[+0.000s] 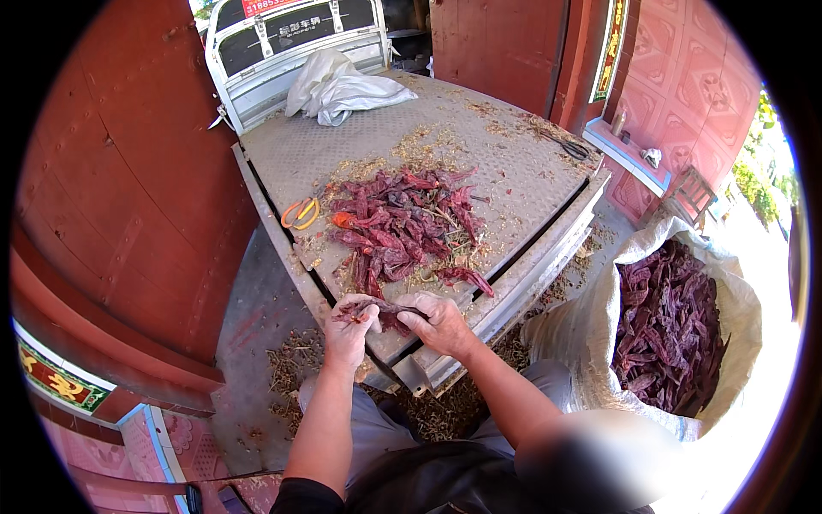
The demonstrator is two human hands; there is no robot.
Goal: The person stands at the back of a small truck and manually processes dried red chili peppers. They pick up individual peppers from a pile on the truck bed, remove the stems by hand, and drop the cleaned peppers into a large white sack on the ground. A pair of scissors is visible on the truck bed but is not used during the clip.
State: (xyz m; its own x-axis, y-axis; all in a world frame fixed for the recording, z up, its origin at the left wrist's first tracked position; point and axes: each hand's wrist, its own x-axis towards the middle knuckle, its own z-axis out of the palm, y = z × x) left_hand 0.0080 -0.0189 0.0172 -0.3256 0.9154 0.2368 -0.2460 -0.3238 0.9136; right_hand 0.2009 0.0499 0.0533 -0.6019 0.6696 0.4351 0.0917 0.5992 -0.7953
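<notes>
Head view: both hands meet above the near edge of a metal truck bed, holding one dark dried pepper between them. The left hand has its fingers clamped on the pepper's left part, and the right hand pinches the other end between thumb and fingers. Just beyond the hands, a loose pile of wrinkled dark red peppers lies on the truck bed, with an orange-red pepper at its left side and one long pepper lying toward the near right. Pale yellowish bits are scattered around and behind the pile. Scissors with orange handles rest left of it, near the bed's edge; a dark-handled pair lies near the far right edge. A crumpled white sack sits at the far end. To the person's right stands a large open sack, filled with dried peppers. Plant debris litters the floor.
</notes>
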